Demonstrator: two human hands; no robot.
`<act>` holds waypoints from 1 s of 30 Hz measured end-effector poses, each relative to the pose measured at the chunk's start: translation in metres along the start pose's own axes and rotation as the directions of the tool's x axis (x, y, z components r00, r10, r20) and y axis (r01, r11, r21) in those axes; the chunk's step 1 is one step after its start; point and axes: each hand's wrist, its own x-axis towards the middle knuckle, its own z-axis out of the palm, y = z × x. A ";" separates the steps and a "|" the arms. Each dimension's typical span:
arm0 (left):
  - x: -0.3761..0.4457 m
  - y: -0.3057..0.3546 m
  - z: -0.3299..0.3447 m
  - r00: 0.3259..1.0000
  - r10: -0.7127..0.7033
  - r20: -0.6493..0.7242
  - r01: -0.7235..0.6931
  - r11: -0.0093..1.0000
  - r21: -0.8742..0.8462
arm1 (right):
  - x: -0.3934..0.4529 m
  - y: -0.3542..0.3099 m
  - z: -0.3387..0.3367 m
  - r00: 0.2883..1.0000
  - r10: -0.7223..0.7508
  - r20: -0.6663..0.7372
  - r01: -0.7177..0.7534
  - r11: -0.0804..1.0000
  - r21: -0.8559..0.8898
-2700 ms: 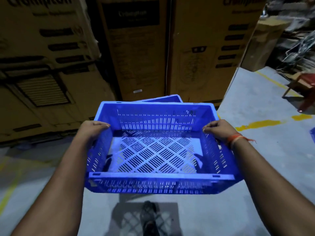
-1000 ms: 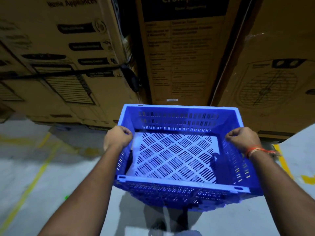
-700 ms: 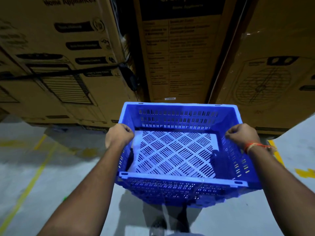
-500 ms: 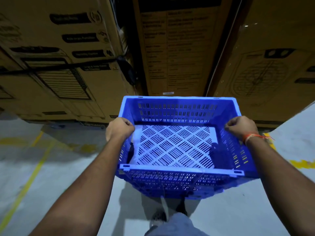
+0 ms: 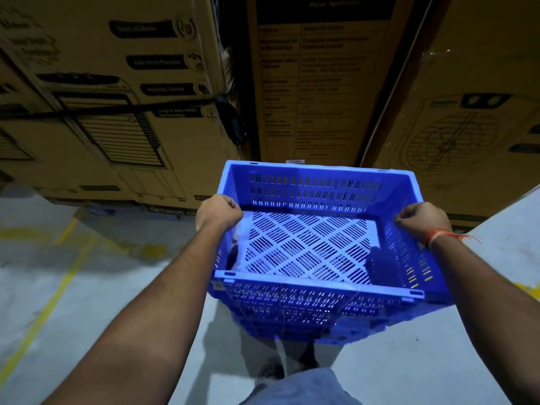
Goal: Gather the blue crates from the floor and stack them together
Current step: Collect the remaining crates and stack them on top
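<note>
While lifted, blue crate [image 5: 315, 252] gripped by left hand [image 5: 217, 212], right hand [image 5: 422, 221].

Left hand [image 5: 217, 213] and right hand [image 5: 422, 222] gripping side rims of blue crate [image 5: 315, 283], holding it above grey floor [image 5: 87, 287]; cardboard boxes [image 5: 117, 97] standing behind.

We are observing a grey concrete floor [image 5: 96, 290] bearing yellow painted lines [image 5: 43, 314]. Large cardboard cartons [image 5: 140, 118] are standing directly on it along the far side, close together in a row.
</note>
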 end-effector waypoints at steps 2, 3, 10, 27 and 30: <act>0.003 0.000 0.001 1.000 0.004 0.004 -0.004 1.000 0.006 | 0.002 0.001 0.001 1.000 0.005 -0.005 -0.005 1.000 0.010; 0.005 0.000 0.002 1.000 0.006 0.003 -0.006 1.000 0.010 | 0.003 0.001 0.001 1.000 0.010 -0.006 -0.010 1.000 0.014; 0.005 -0.001 0.005 0.999 0.030 -0.026 -0.029 0.998 0.062 | 0.005 0.002 0.002 1.000 0.007 -0.018 -0.008 0.999 -0.032; 0.011 -0.033 0.001 0.964 0.212 0.158 -0.213 0.977 -0.008 | -0.052 0.017 0.000 0.999 -0.025 -0.025 0.025 1.000 0.008; 0.004 -0.037 0.004 0.963 0.243 0.112 -0.255 0.962 0.100 | -0.056 0.016 0.000 0.998 -0.047 -0.043 0.046 0.999 -0.023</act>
